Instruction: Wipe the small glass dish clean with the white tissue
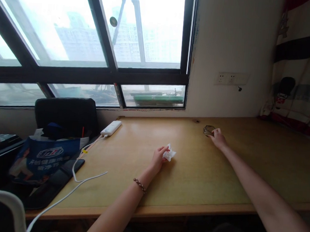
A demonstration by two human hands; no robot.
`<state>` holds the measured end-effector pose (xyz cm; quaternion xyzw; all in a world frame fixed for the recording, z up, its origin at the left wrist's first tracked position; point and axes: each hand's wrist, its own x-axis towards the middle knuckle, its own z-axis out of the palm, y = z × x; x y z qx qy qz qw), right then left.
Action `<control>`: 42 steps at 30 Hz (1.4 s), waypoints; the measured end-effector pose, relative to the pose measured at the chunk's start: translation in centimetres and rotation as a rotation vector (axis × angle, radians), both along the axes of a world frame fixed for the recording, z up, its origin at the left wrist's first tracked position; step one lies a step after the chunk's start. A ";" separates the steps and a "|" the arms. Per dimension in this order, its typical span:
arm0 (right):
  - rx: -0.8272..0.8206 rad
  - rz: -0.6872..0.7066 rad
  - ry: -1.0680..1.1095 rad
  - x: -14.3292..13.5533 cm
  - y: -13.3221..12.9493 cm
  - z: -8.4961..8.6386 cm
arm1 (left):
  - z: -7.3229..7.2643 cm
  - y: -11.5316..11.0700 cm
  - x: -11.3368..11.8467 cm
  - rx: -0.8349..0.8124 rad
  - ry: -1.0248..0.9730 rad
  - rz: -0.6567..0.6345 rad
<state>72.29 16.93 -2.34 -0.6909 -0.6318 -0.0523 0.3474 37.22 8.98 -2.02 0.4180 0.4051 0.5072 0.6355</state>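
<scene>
A crumpled white tissue (169, 153) is pinched in the fingers of my left hand (158, 158), just over the middle of the desk. A beaded bracelet circles that wrist. Farther off to the right, my right hand (218, 139) reaches toward the back of the desk, its fingers closed on a pair of thin-framed eyeglasses (206, 130). The glasses are at or just above the desktop; I cannot tell whether they touch it. My fingers cover part of the frame.
The yellowish desk (129, 185) has a wooden front edge. At its left are a white power bank (111, 127), a white cable (73, 168), a black tablet-like slab (60, 180) and a blue bag (47, 158) by a black chair (65, 111). Behind are a window, wall sockets (228, 78) and a curtain (298, 76).
</scene>
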 end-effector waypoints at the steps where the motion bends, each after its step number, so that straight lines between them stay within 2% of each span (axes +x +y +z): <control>1: -0.020 -0.051 -0.024 1.5 0.5 -0.2 | -0.1 0.0 0.0 0.002 0.004 -0.014; 6: -0.141 -0.182 -0.106 6.3 2.2 -1.1 | -0.3 0.1 0.0 -0.003 -0.004 -0.054; 12: -0.202 -0.232 -0.106 9.1 3.6 -1.6 | 0.4 -0.2 0.1 -0.062 -0.061 -0.049; 22: -0.202 -0.234 -0.095 10.4 3.4 -3.4 | 1.0 -0.5 0.2 -0.130 -0.110 0.024; 35: -0.159 -0.181 -0.102 11.6 3.1 -4.0 | 1.0 -0.6 0.2 -0.129 -0.168 -0.042; 37: -0.147 -0.207 -0.115 11.1 2.7 -3.6 | 0.9 -0.5 0.2 -0.140 -0.202 -0.041; 39: -0.080 -0.252 -0.122 9.3 2.1 -2.6 | 0.8 -0.4 0.0 -0.149 -0.252 -0.052; 40: -0.023 -0.262 -0.115 7.8 1.7 -1.9 | 0.7 -0.3 0.0 -0.160 -0.283 -0.064; 42: 0.085 -0.161 -0.030 3.5 0.5 -0.2 | 0.8 -0.2 -0.2 -0.184 -0.350 -0.086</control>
